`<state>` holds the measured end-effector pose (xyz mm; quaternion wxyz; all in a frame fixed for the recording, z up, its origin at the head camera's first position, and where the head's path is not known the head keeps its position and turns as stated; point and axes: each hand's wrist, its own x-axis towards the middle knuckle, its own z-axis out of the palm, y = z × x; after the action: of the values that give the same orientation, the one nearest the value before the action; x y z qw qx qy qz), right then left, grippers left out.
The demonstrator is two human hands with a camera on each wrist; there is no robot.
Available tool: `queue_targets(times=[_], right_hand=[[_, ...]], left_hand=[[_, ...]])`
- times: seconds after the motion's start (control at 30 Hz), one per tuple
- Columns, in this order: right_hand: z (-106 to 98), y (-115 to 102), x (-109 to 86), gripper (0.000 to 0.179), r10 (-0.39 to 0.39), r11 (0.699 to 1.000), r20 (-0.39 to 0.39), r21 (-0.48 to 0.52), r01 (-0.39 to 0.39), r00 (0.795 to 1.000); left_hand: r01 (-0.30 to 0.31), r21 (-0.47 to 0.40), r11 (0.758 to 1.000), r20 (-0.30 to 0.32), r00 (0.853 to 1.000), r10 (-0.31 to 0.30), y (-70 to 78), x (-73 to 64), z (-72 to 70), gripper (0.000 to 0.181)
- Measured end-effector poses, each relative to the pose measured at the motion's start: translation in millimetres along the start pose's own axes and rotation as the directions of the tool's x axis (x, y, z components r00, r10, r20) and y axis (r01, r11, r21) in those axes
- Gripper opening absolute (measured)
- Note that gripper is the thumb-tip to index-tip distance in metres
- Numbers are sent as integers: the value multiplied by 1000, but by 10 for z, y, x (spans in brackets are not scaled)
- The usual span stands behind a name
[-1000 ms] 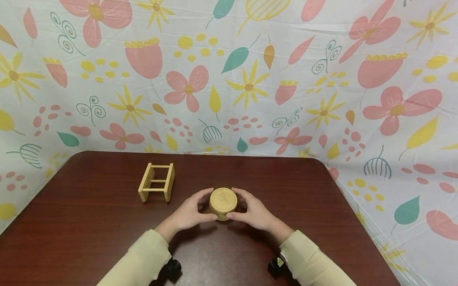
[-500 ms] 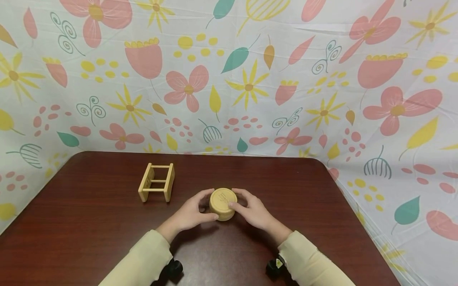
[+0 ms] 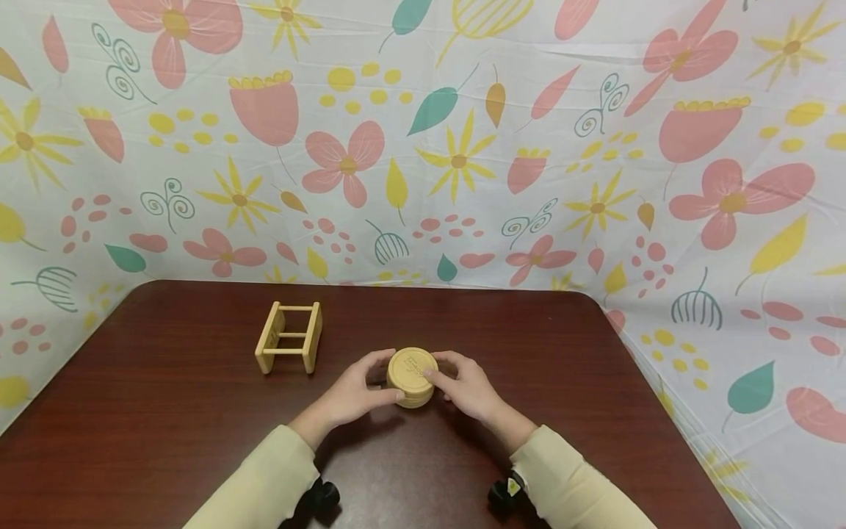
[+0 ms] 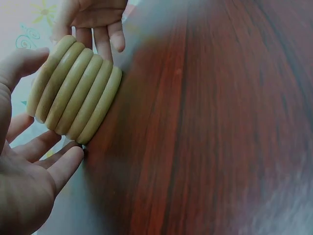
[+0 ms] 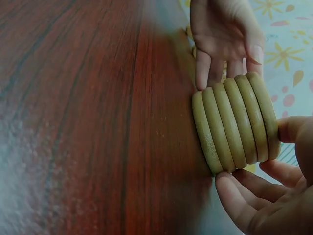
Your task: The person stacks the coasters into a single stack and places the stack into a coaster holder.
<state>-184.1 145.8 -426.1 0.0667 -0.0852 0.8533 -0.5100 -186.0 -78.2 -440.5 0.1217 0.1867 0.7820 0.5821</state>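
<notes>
A stack of several round wooden coasters stands on the table between both hands. Lettering is engraved on its top coaster. My left hand curls round the left side, thumb in front and fingers behind. On the other side, my right hand has its thumb on the top coaster's edge and its fingers round the side. From the left wrist, the uneven coaster rims show, with fingertips near the base. The right wrist view shows the thumb against the top coaster and the fingers along the lower rims.
A small wooden rack with rails between two end panels stands at the left on the dark reddish-brown table. Behind the table's far edge hangs a floral cloth.
My right thumb has moved from the front of the stack up onto the top coaster's edge. The engraved lettering lies at a different angle. My left hand stays nearly where it was.
</notes>
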Motion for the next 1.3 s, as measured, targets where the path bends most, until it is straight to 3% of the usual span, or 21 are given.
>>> queue_targets(times=[0.27,0.7,0.93,1.1,1.3], right_hand=[[10,22,-11,45,35,994,8,106,-36,999],[-13,59,-48,49,80,963,40,253,-88,996],[-59,72,-73,52,78,945,84,311,-100,993],[-93,103,-92,53,58,940,116,329,-94,992],[-141,164,-102,54,10,939,170,337,-68,985]], left_hand=[[119,-75,990,-119,985,-127,67,14,92,56],[169,-272,947,-222,947,-233,131,51,241,44],[181,-370,911,-289,910,-298,165,73,311,45],[225,-377,899,-311,883,-351,224,81,346,48],[266,-327,907,-319,872,-370,288,98,372,58]])
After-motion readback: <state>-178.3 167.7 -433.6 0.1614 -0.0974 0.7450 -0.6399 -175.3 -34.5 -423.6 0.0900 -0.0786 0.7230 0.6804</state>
